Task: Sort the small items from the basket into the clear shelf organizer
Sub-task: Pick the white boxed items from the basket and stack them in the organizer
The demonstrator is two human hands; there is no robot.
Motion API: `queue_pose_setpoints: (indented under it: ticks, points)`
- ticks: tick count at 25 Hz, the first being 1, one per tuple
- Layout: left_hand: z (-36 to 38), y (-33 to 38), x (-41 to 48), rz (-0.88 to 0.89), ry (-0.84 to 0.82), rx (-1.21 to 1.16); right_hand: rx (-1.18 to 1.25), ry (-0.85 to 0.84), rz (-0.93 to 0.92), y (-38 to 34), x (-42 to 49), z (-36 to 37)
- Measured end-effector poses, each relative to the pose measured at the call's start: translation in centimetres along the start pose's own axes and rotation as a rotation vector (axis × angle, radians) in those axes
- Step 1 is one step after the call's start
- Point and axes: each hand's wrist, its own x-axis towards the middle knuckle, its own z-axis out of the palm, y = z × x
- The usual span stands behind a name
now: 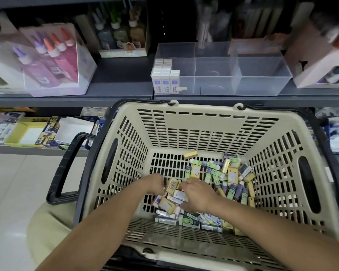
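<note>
A beige slotted basket [207,132] sits in front of me, its floor littered with several small boxes [231,175] in yellow, green, white and blue. Both my hands are down inside it. My left hand [155,183] is closed on a small yellow box [173,185]. My right hand [198,194] lies curled over white boxes [179,194] in the pile; whether it grips one is unclear. On the shelf above stands the clear organizer [262,75] with three compartments. Its left compartment holds several white boxes [165,79]; the middle and right ones look bare.
A clear case of glue bottles [53,57] stands on the shelf at left. A white carton [321,61] sits right of the organizer. The basket's black handle [67,165] hangs down at left. A lower shelf carries stationery boxes [37,132]. Pale floor tiles show at lower left.
</note>
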Motion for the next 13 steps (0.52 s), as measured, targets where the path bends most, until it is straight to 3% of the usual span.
queue_pose_setpoints:
  ticks: [5, 7, 10, 13]
  points:
    - [-2.3, 0.5, -0.5, -0.03, -0.015, -0.589, 0.013, 0.021, 0.015, 0.5, 0.2, 0.4]
    - [-2.6, 1.0, -0.5, 0.027, 0.008, -0.639, -0.034, 0.032, 0.005, 0.4, 0.2, 0.8]
    - [-3.1, 1.6, -0.4, 0.128, 0.168, -0.563, -0.052, 0.049, 0.002, 0.4, 0.3, 0.9]
    - [-4.0, 1.6, -0.5, 0.176, 0.294, -0.665, 0.024, 0.069, 0.022, 0.2, 0.0, 0.1]
